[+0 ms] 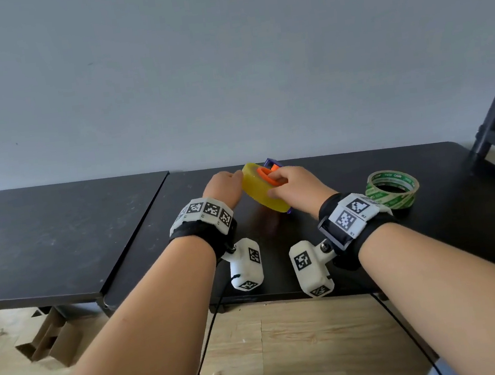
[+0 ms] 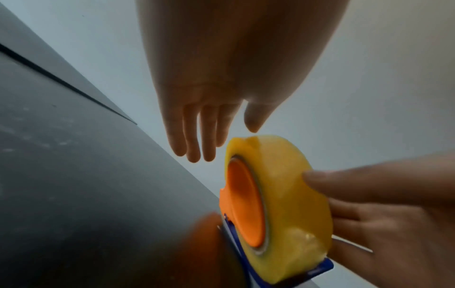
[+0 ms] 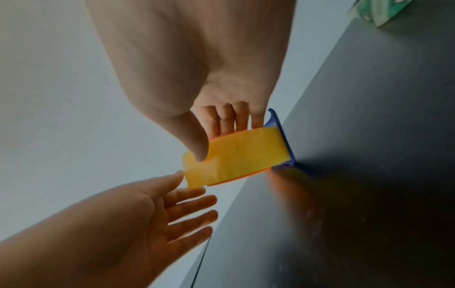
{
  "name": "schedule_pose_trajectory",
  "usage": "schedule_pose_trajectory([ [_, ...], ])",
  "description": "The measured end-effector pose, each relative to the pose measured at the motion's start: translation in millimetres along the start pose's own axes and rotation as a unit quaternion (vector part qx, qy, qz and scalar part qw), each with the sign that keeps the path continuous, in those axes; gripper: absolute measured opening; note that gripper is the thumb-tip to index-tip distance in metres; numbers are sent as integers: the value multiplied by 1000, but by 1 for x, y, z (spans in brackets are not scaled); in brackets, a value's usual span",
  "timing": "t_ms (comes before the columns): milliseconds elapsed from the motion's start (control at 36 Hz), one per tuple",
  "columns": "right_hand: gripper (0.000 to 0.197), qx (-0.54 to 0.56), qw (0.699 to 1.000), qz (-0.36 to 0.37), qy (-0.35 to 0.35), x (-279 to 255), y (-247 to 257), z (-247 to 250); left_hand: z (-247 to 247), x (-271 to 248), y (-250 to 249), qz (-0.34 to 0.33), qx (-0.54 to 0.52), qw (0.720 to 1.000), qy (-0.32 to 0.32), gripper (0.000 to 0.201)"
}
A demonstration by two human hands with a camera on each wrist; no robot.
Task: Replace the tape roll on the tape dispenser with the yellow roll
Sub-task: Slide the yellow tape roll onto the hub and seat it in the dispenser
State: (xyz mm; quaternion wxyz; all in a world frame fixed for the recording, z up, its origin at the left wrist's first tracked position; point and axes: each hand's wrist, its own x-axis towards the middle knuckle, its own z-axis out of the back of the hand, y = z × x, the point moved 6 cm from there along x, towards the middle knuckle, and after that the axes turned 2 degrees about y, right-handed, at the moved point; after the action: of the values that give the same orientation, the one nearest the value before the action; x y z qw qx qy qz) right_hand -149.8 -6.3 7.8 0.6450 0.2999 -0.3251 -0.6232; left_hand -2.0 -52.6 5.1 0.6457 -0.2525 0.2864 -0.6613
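Currently I am seating the yellow roll (image 1: 263,190) on the orange hub (image 2: 245,204) of the tape dispenser (image 3: 283,136), held just above the worktop (image 1: 432,227). My right hand (image 1: 298,189) grips roll and dispenser together, thumb on the tape face. My left hand (image 1: 224,187) is spread beside the roll, fingers (image 2: 194,140) straight, holding nothing. Next, I judge, the roll needs pressing fully home. Count: one yellow roll, one dispenser, one green-printed roll (image 1: 393,189) lying flat, well apart.

Head overhead; wrists close, facing
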Motion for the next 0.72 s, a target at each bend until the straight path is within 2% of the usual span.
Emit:
schedule_pose_trajectory([
  [83, 38, 66, 998, -11, -19, -4, -4, 7, -8, -1, -5, 5, -30, 999, 11, 52],
  [139, 33, 85, 996, -11, -31, -6, -6, 11, -13, 0, -8, 3, -50, 999, 14, 55],
  [305, 28, 134, 990, -27, -35, -6, -12, 20, -25, 2, -22, 10, -164, 986, 41, 45],
  [500, 8, 169, 982, -55, -70, 1, -23, 33, -37, 2, -35, -12, -282, 955, 94, 14],
  [639, 23, 173, 980, -60, -83, 7, -33, 40, -42, 8, -43, -36, -297, 949, 103, 14],
  [722, 20, 177, 978, -66, -93, 12, -37, 43, -44, 12, -51, -55, -294, 948, 104, 14],
])
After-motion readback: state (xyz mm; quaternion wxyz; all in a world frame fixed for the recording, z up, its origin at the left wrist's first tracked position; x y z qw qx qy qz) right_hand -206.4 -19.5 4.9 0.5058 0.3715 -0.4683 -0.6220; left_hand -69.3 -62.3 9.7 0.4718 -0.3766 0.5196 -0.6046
